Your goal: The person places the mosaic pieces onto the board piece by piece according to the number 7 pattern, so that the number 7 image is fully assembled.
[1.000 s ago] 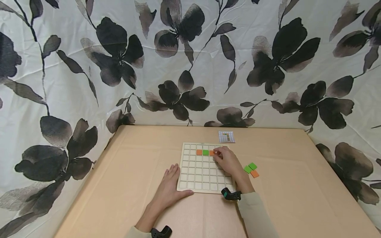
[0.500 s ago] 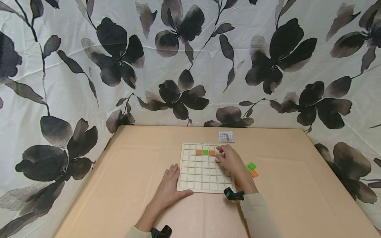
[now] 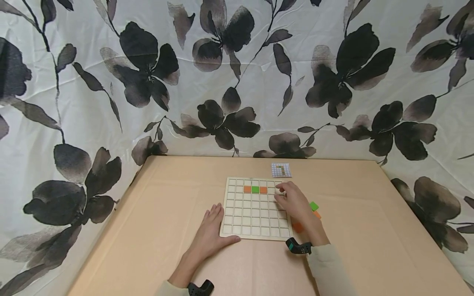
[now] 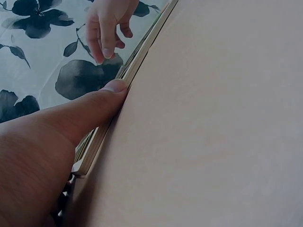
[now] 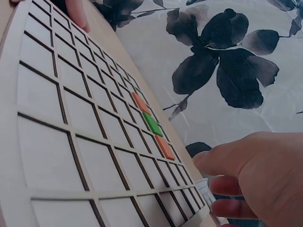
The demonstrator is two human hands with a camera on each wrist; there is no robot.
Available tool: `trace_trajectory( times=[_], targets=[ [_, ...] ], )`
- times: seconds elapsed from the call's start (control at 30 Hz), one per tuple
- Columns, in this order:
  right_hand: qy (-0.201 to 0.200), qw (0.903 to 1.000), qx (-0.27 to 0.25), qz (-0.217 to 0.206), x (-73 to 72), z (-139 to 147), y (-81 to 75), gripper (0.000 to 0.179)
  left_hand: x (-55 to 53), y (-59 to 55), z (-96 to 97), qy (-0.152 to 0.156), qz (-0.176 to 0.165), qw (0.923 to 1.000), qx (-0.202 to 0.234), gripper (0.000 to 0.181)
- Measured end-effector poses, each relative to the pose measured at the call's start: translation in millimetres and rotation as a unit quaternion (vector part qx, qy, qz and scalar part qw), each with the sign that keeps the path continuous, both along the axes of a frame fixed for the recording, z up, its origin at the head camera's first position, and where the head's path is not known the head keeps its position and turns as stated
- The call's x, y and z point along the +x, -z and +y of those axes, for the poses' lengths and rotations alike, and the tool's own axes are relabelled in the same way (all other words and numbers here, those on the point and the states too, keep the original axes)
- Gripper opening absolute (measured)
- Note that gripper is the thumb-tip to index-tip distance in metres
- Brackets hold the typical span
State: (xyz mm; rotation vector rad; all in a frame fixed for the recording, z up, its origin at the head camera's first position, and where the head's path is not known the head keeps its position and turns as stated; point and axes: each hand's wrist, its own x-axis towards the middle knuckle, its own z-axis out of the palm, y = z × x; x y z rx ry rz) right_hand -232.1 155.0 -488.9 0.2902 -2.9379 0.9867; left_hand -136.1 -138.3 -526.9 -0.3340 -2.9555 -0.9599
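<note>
A pale grid board (image 3: 247,211) lies on the table, its upper rows holding an orange tile (image 3: 247,189), a green tile (image 3: 255,189) and a second orange tile (image 3: 263,190) side by side. My left hand (image 3: 210,233) rests at the board's near left corner with fingers straight along its side; in the left wrist view the thumb (image 4: 102,101) touches the near edge. Over the board's right side hovers my right hand (image 3: 295,202), fingers loosely bent, with no tile visible between them in the right wrist view.
A small printed grid card (image 3: 281,170) lies behind the board. Right of the board, partly hidden by my right arm, are a loose green tile (image 3: 314,206), an orange tile (image 3: 317,214) and another orange piece (image 3: 297,227). A floral cloth (image 3: 237,82) hangs behind the table.
My right hand has drawn away to the right from the right-hand orange tile, which now shows fully in its cell. The left hand has stayed in place.
</note>
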Motion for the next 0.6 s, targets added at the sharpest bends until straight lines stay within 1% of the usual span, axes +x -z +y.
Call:
trace_trajectory(
  times=[0.2, 0.6],
  targets=[
    [-0.009, 0.9999, 0.002, 0.011, -1.5, 10.7, 2.9, 0.038, -2.8, 0.9, 3.5, -0.005, 0.003, 1.0, 0.001, 0.115],
    [0.001, 1.0, 0.003, -0.001, -2.8, 25.2, 6.3, 0.04, -8.8, 2.4, 9.9, -0.015, 0.008, 0.9999, 0.002, 0.115]
  ],
)
